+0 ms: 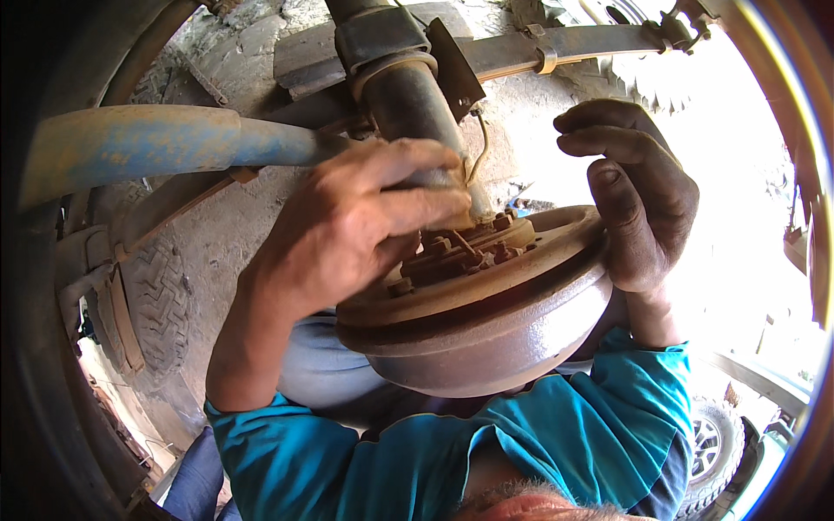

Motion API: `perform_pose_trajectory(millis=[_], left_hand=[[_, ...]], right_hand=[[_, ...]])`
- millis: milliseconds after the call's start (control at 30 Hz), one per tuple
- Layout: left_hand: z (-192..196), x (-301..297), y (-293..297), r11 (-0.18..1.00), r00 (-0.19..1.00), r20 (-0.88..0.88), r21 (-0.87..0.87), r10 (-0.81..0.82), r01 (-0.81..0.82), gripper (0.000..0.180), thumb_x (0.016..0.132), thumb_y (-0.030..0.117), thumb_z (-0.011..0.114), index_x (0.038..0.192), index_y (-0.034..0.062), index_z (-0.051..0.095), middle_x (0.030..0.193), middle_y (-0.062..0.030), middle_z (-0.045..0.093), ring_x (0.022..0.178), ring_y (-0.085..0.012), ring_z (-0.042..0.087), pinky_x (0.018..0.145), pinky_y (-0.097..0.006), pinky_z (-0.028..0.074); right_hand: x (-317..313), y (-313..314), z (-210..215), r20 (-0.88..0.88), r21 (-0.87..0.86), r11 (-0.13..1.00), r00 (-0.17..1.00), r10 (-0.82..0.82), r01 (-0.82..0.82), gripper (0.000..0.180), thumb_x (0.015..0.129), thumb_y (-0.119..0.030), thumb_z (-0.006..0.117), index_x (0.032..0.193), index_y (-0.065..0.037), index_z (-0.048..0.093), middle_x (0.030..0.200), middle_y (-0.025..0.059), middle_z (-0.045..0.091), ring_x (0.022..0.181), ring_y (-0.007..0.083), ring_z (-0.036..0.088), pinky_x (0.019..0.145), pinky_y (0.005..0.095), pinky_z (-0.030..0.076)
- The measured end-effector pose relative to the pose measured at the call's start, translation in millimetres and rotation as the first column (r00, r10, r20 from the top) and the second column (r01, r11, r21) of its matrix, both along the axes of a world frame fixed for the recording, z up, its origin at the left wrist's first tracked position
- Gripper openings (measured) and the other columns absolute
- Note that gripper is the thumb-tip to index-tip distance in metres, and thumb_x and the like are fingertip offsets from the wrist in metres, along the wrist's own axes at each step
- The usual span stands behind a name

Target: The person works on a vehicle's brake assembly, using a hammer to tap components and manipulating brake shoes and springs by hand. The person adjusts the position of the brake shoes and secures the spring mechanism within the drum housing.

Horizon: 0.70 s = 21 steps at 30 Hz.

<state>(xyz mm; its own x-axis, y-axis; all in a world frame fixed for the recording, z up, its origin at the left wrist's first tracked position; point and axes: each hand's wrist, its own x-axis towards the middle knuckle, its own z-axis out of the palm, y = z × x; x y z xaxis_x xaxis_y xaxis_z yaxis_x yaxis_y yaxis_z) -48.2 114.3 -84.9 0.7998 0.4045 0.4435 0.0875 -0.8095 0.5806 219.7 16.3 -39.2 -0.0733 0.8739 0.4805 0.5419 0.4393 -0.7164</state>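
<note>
- Brake drum (pixel 486 334), rusty brown, sits on the end of the axle tube (pixel 415 108) under the vehicle, at the middle of the view, with its studded backing side facing up.
- Left hand (pixel 347 230) rests over the top of the drum near the axle; its fingers (pixel 417 204) are curled together around something small by the rusty bolts (pixel 452 256), but what they pinch cannot be made out.
- Right hand (pixel 638 195) cups the drum's far rim, fingers bent loosely and thumb pressed against the edge, steadying it rather than closing around it.
- Risk, as a judgement: the drum looks heavy and is held by a rim only; if it comes free it could drop toward the person's chest in the teal sleeves (pixel 599 434).
- The thin brake pipe (pixel 479 148) beside the left hand could kink if knocked.
- Hidden: the left fingertips, the drum's underside, and the glare-washed right background. A leaf spring (pixel 565 43) crosses above.
</note>
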Motion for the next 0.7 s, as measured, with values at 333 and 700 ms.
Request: perform_pose_trajectory(millis=[333, 700], left_hand=[[5.5, 6.6, 1.1, 0.999, 0.995, -0.082, -0.007, 0.047, -0.048, 0.045, 0.069, -0.011, 0.078, 0.110, 0.0069, 0.081, 0.127, -0.0129, 0.072, 0.114, -0.0334, 0.070, 0.097, -0.043, 0.057], [8.1, 17.3, 6.0, 0.998, 0.979, -0.196, -0.005, 0.065, -0.067, 0.048, 0.072, -0.012, 0.075, 0.114, 0.0097, 0.080, 0.128, -0.0108, 0.069, 0.117, -0.0338, 0.068, 0.101, -0.042, 0.056]], right_hand=[[-3.2, -3.2, 0.3, -0.016, -0.062, 0.998, 1.000, -0.023, 0.022, 0.030, 0.098, -0.018, 0.060, 0.109, 0.006, 0.074, 0.117, 0.0225, 0.070, 0.111, 0.0304, 0.067, 0.099, 0.0415, 0.051], [1.9, -2.8, -0.7, 0.005, -0.055, 0.998, 1.000, -0.008, 0.008, 0.032, 0.098, -0.019, 0.058, 0.109, 0.006, 0.074, 0.119, 0.0250, 0.069, 0.113, 0.0315, 0.067, 0.101, 0.0424, 0.050]])
